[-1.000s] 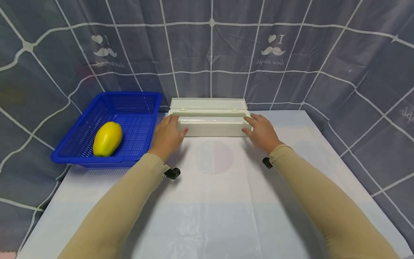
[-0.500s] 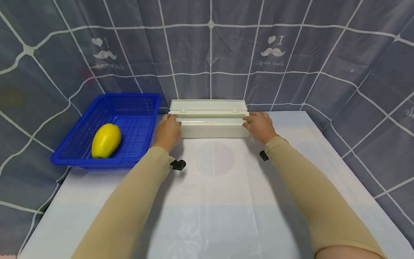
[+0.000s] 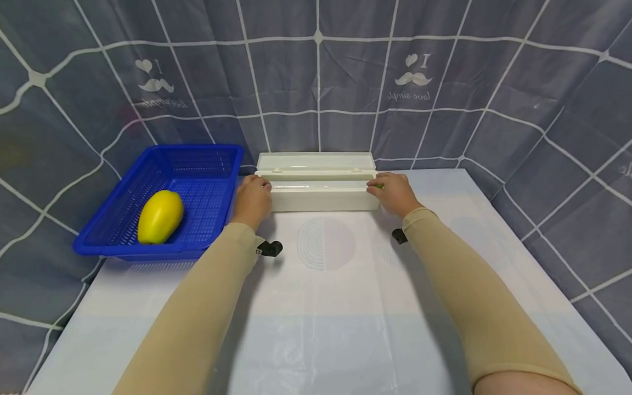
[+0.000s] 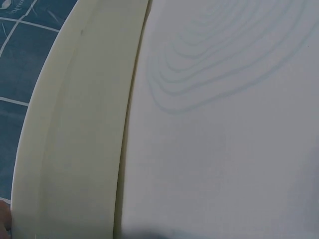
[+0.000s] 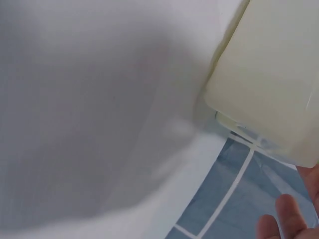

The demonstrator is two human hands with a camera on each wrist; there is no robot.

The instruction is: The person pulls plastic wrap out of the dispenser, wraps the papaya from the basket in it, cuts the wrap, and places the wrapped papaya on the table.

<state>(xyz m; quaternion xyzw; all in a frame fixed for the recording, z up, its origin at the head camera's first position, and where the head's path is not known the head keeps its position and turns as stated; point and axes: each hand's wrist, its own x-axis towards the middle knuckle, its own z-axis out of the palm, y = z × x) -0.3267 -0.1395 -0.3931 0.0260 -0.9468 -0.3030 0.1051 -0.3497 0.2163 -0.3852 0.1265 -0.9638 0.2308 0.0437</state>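
Head view, near to far: tan sleeves (image 3: 173, 318) reach over a white table (image 3: 306, 351), with black wrist cameras (image 3: 270, 249) under the cuffs. On the person's left, a blue basket (image 3: 204, 203) sits on the table with a yellow fruit (image 3: 160, 216) lying in it, untouched, neither hand near it. Further on, the hands are at the two ends of a long white box (image 3: 323, 201), which rests near the table's back edge, long side facing the person. Left hand (image 3: 250, 202) is bent over the left end; can't tell whether it grips anything, and the left wrist view barely catches it. Right hand (image 3: 396, 193) pinches, as far as shows, a small green piece (image 3: 379, 186) at the right end; the right wrist view hides the pinch itself. Between the hands runs a shiny strip (image 3: 316, 185), maybe clear film, can't confirm. Behind it the lid (image 3: 316, 161) stands up, and behind that hangs a grey curtain (image 3: 355, 66). Progress: opening the box is done, hands in position. Left, judging by this: lid not back down, no film visibly drawn out, fruit not moved out. Looks like an early stage.
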